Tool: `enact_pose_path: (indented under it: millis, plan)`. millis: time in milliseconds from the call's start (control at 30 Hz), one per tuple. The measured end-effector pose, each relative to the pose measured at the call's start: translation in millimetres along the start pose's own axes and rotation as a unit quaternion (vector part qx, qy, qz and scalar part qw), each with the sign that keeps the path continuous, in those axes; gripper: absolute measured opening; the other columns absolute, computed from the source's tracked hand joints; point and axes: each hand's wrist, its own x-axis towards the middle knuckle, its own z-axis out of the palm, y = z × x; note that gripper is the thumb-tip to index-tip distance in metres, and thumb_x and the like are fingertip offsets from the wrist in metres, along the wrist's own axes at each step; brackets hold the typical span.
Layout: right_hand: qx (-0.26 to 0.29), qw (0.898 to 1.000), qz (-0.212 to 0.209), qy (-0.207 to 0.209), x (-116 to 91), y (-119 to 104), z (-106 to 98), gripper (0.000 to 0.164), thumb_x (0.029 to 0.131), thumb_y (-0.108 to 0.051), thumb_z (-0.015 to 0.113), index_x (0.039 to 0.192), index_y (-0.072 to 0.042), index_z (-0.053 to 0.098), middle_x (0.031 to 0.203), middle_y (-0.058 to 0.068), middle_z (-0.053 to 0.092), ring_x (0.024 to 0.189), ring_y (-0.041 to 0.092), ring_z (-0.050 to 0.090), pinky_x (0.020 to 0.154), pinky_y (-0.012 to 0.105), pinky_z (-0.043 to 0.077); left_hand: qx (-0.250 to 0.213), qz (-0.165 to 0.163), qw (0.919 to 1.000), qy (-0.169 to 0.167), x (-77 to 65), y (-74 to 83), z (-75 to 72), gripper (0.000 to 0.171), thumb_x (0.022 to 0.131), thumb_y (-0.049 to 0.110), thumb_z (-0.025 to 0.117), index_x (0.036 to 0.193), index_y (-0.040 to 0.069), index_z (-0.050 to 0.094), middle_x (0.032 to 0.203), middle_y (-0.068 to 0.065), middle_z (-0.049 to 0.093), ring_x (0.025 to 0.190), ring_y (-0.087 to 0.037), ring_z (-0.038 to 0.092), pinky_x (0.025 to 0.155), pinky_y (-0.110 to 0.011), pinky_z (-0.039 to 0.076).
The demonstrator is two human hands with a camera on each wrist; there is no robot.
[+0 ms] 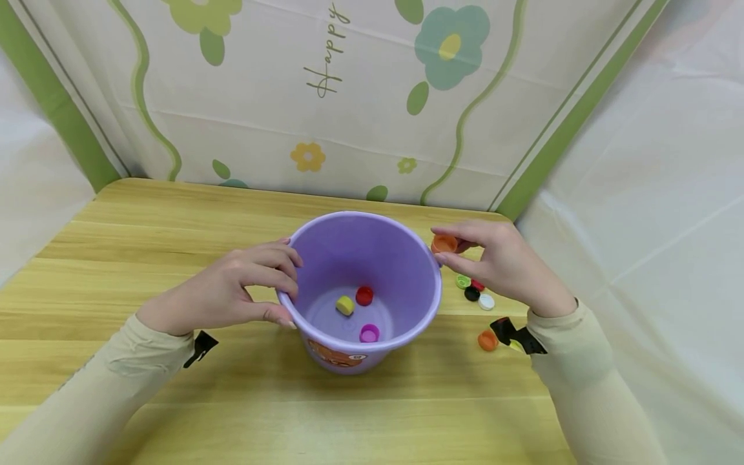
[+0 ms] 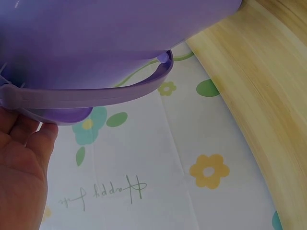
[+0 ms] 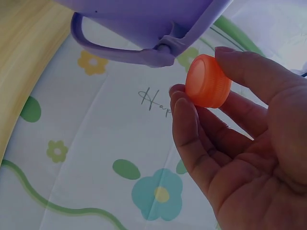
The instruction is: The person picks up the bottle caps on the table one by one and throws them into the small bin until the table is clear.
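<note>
A purple bucket (image 1: 372, 349) stands on the wooden table, its mouth tilted toward me. My left hand (image 1: 232, 287) holds its left rim, fingers over the edge and thumb along the outside; the left wrist view shows that hand (image 2: 21, 163) below the handle (image 2: 96, 97). Between thumb and fingers, my right hand (image 1: 500, 261) pinches an orange bottle cap (image 1: 444, 244) just beside the right rim. Seen from the right wrist, the cap (image 3: 207, 81) has a ridged side. Inside the bucket lie a yellow cap (image 1: 345, 305), a red cap (image 1: 364, 296) and a magenta cap (image 1: 369, 333).
Right of the bucket, a green cap (image 1: 462, 281), a black cap (image 1: 472, 294), a white cap (image 1: 486, 301) and a partly hidden red one lie grouped. Another orange cap (image 1: 487, 340) is nearer me, by the right sleeve. A flowered cloth (image 1: 360, 123) hangs behind the table.
</note>
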Motion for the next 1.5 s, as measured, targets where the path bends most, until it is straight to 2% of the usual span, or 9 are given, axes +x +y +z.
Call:
enact_pose_path:
  millis: [333, 667, 800, 867, 1033, 1100, 1267, 1433, 1500]
  plan:
    - [-0.003, 1.0, 0.005, -0.009, 14.2, -9.4, -0.1, 0.041, 0.08, -0.007, 0.083, 0.119, -0.005, 0.071, 0.104, -0.002, 0.072, 0.083, 0.006, 0.066, 0.067, 0.015, 0.055, -0.002, -0.005, 1.0, -0.003, -0.5, 0.0, -0.2, 0.031, 0.068, 0.024, 0.09, 0.094, 0.017, 0.073, 0.101, 0.003, 0.065, 0.112, -0.022, 0.055, 0.119, -0.047, 0.031]
    - [-0.018, 1.0, 0.01, -0.012, 23.5, -15.9, 2.2, 0.037, 0.083, -0.013, 0.082, 0.118, -0.008, 0.072, 0.103, -0.004, 0.071, 0.083, 0.005, 0.065, 0.064, 0.018, 0.054, 0.006, 0.036, 0.9992, 0.018, 1.8, -0.2, 1.6, 0.026, 0.08, 0.041, 0.078, 0.095, 0.02, 0.072, 0.1, 0.003, 0.065, 0.112, -0.02, 0.056, 0.117, -0.044, 0.034]
    - [-0.014, 1.0, 0.007, -0.016, 28.3, -18.4, 3.1, 0.037, 0.083, -0.014, 0.082, 0.119, -0.009, 0.072, 0.101, -0.006, 0.071, 0.083, 0.004, 0.065, 0.065, 0.018, 0.055, 0.007, 0.035, 0.9992, 0.019, 1.8, -0.1, 1.5, 0.027, 0.081, 0.043, 0.076, 0.095, 0.02, 0.073, 0.1, 0.004, 0.065, 0.112, -0.02, 0.056, 0.118, -0.043, 0.034]
    - [-0.011, 1.0, 0.007, -0.018, 30.3, -19.1, 3.7, 0.038, 0.083, -0.015, 0.082, 0.119, -0.009, 0.072, 0.1, -0.007, 0.071, 0.084, 0.003, 0.065, 0.066, 0.018, 0.056, 0.005, 0.022, 0.9997, 0.012, 1.1, -0.1, 1.1, 0.027, 0.075, 0.036, 0.084, 0.094, 0.02, 0.073, 0.1, 0.004, 0.065, 0.112, -0.02, 0.056, 0.118, -0.044, 0.033]
    - [-0.008, 1.0, 0.01, -0.025, 33.6, -20.3, 5.9, 0.038, 0.083, -0.015, 0.082, 0.119, -0.008, 0.072, 0.099, -0.007, 0.071, 0.084, 0.003, 0.065, 0.068, 0.019, 0.057, 0.001, 0.014, 0.9999, 0.006, 0.2, -0.5, 0.7, 0.029, 0.071, 0.028, 0.088, 0.094, 0.018, 0.073, 0.101, 0.005, 0.065, 0.112, -0.02, 0.055, 0.118, -0.044, 0.033]
    - [-0.003, 1.0, 0.009, -0.029, 34.9, -21.2, 6.8, 0.038, 0.084, -0.014, 0.082, 0.119, -0.007, 0.071, 0.099, -0.007, 0.07, 0.084, 0.004, 0.065, 0.069, 0.019, 0.058, 0.005, 0.024, 0.9997, 0.01, 0.3, -1.0, 0.9, 0.026, 0.076, 0.033, 0.084, 0.095, 0.019, 0.073, 0.102, 0.005, 0.065, 0.112, -0.02, 0.056, 0.117, -0.044, 0.034]
    - [0.018, 0.999, -0.004, -0.038, 38.4, -23.1, 9.7, 0.035, 0.084, -0.01, 0.081, 0.117, -0.003, 0.071, 0.097, -0.005, 0.069, 0.084, 0.006, 0.065, 0.073, 0.022, 0.059, 0.003, 0.019, 0.9998, 0.009, -0.1, -1.7, 0.9, 0.028, 0.073, 0.028, 0.087, 0.094, 0.019, 0.073, 0.101, 0.004, 0.065, 0.112, -0.02, 0.055, 0.117, -0.045, 0.034]
    - [0.036, 0.999, -0.019, -0.037, 42.3, -24.8, 13.8, 0.032, 0.084, -0.006, 0.08, 0.115, -0.004, 0.072, 0.094, -0.005, 0.069, 0.084, 0.005, 0.064, 0.075, 0.023, 0.059, 0.005, 0.013, 0.9999, 0.004, -0.6, -1.2, 0.5, 0.034, 0.065, 0.019, 0.091, 0.094, 0.018, 0.073, 0.101, 0.004, 0.065, 0.112, -0.02, 0.055, 0.117, -0.046, 0.034]
    - [0.043, 0.998, -0.019, -0.038, 43.7, -25.8, 15.4, 0.033, 0.084, -0.006, 0.08, 0.115, -0.005, 0.072, 0.095, -0.006, 0.069, 0.084, 0.005, 0.064, 0.075, 0.023, 0.059, 0.003, 0.007, 1.0, 0.003, -0.9, -0.9, 0.4, 0.033, 0.066, 0.02, 0.091, 0.093, 0.018, 0.073, 0.101, 0.005, 0.065, 0.113, -0.019, 0.055, 0.118, -0.045, 0.033]
